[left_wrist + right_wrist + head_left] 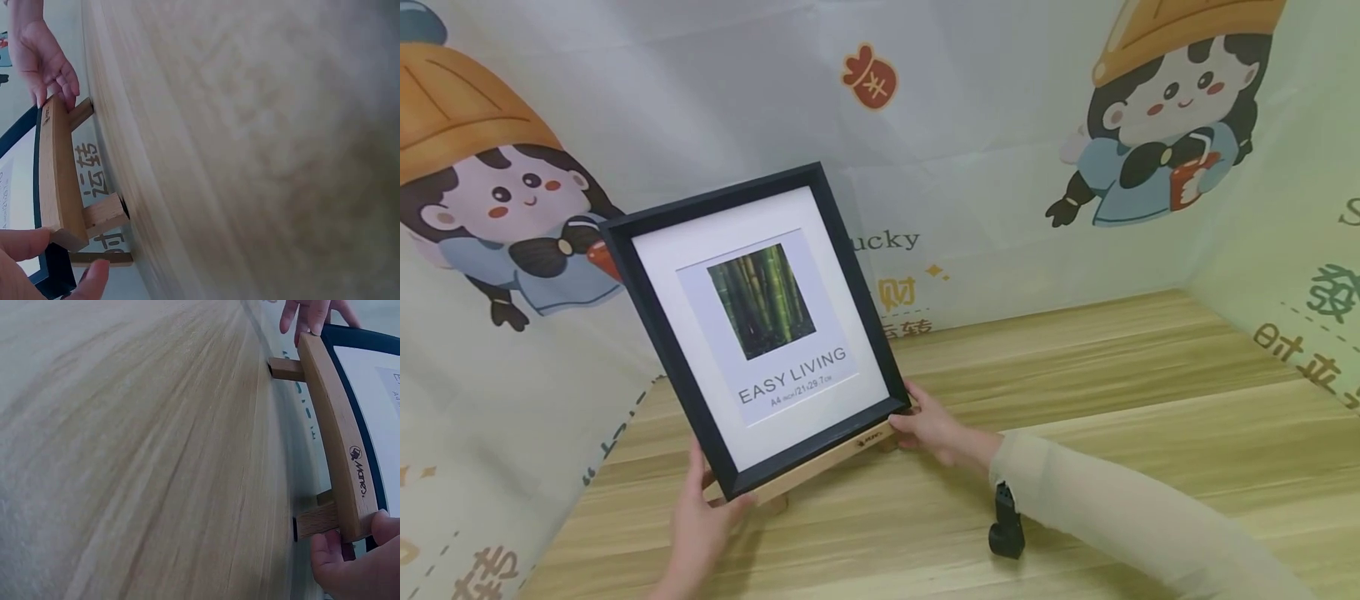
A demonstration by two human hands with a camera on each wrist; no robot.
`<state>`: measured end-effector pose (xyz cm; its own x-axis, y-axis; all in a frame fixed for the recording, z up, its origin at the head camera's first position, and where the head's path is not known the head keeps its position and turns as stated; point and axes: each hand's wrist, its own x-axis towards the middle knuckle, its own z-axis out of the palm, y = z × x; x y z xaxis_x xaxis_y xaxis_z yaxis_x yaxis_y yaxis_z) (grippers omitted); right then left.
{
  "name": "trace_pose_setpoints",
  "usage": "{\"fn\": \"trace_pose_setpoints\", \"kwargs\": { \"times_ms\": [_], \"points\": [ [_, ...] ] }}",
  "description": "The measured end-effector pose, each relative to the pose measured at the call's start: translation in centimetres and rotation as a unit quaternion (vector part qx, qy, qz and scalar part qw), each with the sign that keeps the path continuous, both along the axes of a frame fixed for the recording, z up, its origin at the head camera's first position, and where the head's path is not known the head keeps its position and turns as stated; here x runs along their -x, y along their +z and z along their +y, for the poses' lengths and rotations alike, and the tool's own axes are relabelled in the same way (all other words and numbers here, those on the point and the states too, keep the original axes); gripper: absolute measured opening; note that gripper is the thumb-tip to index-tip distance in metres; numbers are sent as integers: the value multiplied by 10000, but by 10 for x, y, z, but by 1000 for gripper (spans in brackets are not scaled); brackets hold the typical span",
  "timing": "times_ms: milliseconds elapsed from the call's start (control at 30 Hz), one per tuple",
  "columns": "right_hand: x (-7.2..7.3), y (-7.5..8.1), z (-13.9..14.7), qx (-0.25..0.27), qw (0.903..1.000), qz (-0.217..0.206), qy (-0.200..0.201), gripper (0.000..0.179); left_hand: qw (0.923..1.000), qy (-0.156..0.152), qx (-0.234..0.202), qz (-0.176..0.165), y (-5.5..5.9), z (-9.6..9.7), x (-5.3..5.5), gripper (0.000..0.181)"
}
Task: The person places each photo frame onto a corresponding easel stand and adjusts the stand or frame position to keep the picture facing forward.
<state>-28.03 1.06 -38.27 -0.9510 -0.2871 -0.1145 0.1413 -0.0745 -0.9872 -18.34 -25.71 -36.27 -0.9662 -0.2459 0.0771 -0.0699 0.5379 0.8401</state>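
Observation:
A black picture frame with a white mat and a bamboo picture marked "EASY LIVING" leans on a wooden tabletop easel. Short legs jut from under the easel's front ledge. At the lower left corner, my left hand grips the frame, thumb by the end of the ledge and fingers at the side. My right hand holds the opposite end of the ledge; its thumb presses the front and its fingers curl underneath. Most of the easel is hidden behind the frame.
The wood-grain tabletop reaches back to a printed cloth backdrop with cartoon figures and lettering. More cloth walls the left and right sides. A black device hangs below my right sleeve.

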Motion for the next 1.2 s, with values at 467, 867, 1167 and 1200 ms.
{"fn": "trace_pose_setpoints", "kwargs": {
  "times_ms": [467, 867, 1167, 1200],
  "points": [
    [3, -5, -4, -97, 9995, 231, -174, 64, 9969, -12, -788, -11, -4, 5, -1, 108],
    [1, -6, -2, -50, 9992, 348, -171, 64, 9963, -39, -859, 47, -6, 7, 1, 108],
    [0, -6, 2, -162, 9987, 426, -211, 62, 9975, -105, -695, 125, -5, 11, 4, 107],
    [0, -6, 2, -225, 9986, 425, -230, 62, 9975, -93, -690, 114, -5, 11, 4, 107]
  ]
}}
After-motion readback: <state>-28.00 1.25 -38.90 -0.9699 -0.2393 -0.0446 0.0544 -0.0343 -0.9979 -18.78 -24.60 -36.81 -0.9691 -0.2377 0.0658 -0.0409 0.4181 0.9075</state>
